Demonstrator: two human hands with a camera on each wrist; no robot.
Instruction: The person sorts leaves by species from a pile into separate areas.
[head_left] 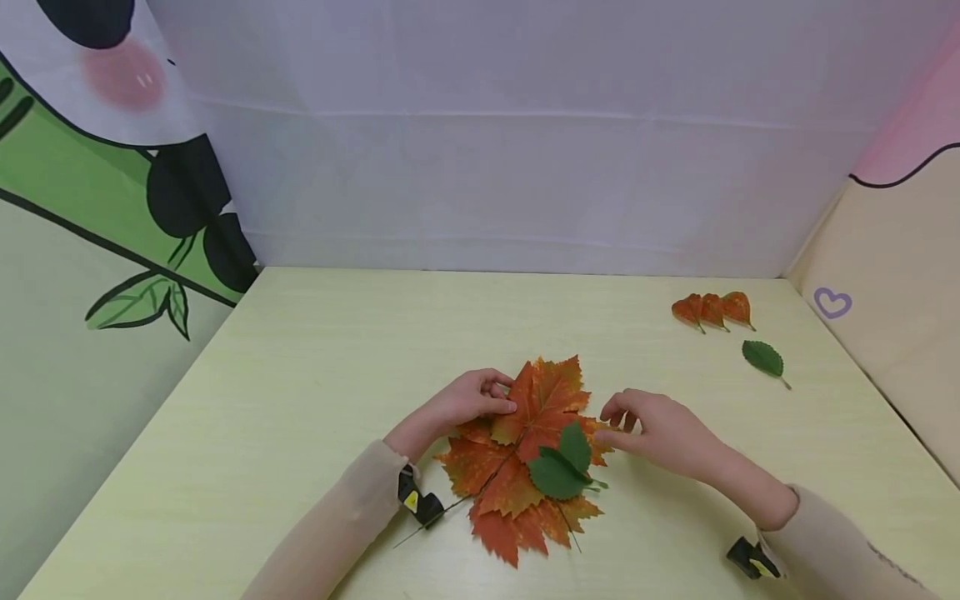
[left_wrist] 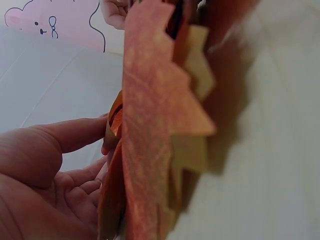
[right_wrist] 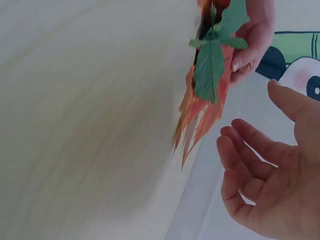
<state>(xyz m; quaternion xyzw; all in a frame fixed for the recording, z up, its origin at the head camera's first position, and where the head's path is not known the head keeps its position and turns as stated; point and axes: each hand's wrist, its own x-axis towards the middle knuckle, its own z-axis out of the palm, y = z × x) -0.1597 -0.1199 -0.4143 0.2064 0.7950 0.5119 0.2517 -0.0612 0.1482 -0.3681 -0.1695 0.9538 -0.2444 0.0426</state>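
Observation:
A pile of orange-red maple leaves lies in the middle of the table, thin dark stems sticking out toward its near side. Two green leaves rest on top at its right. At the upper left edge my left hand pinches an orange maple leaf, thumb on its face and fingers partly hidden behind; the left wrist view shows the same hand at the leaf edge. My right hand hovers at the pile's right edge, fingers loosely bent. In the right wrist view that hand is empty, apart from the leaves.
Three small orange-red leaves lie in a row at the table's back right. A single green leaf lies just in front of them. A pale cloth wall stands behind the table, with printed panels at both sides.

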